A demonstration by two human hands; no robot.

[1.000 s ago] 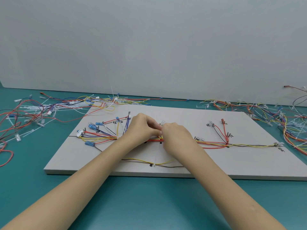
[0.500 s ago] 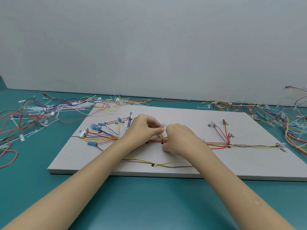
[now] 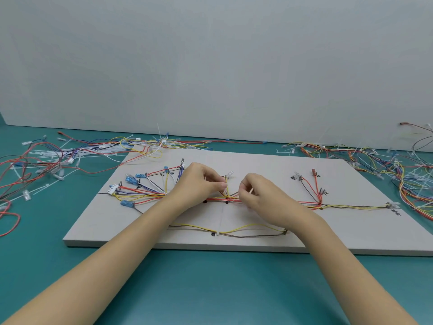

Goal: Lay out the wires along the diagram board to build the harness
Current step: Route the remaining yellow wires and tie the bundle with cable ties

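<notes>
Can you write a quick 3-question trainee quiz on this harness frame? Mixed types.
1. True or false: the left hand and right hand both work at the middle of the diagram board.
2. Multiple choice: the white multi-pin connector lies at the board's A) left end B) right end C) near edge.
3. Fill in: the white cable tie near the front edge binds a brown wire and a ______ wire.

Key: 1 true; 2 A; 3 yellow.

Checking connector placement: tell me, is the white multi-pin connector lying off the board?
No, the white multi-pin connector lies on the pale grey board, near its left edge.
</notes>
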